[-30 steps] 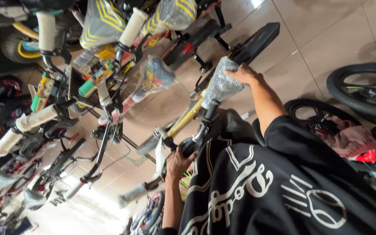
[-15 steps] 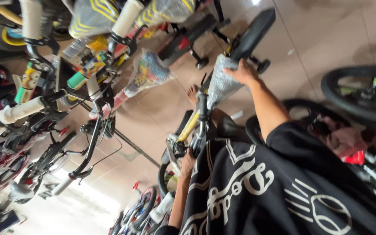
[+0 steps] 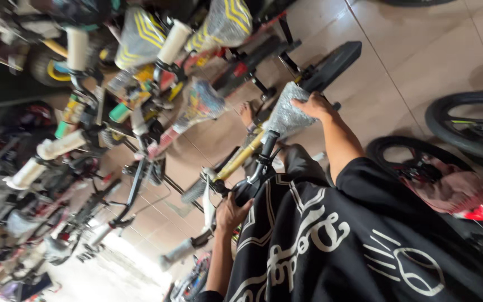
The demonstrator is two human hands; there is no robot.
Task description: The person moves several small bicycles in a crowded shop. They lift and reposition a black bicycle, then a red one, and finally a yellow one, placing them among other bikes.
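A small bicycle with a yellow frame [image 3: 240,159] stands tilted in front of me, against my black printed shirt [image 3: 336,246]. My right hand [image 3: 311,106] rests shut on its saddle [image 3: 283,116], which is wrapped in bubble wrap. My left hand [image 3: 229,213] grips the black handlebar stem [image 3: 258,168] near the front of the bicycle. A black wheel or tyre [image 3: 331,66] shows just beyond the saddle. A sandalled foot [image 3: 247,113] stands on the tiled floor beside the frame.
Rows of wrapped children's bicycles [image 3: 141,72] fill the left and top, with padded white handlebar grips [image 3: 57,145]. Loose black wheels [image 3: 468,126] and a pink-red cloth [image 3: 454,190] lie at the right. Brown floor tiles [image 3: 420,45] show at the upper right.
The view has swung a little; both hands keep their hold on the saddle and the handlebar stem, and the bicycle leans much as before.
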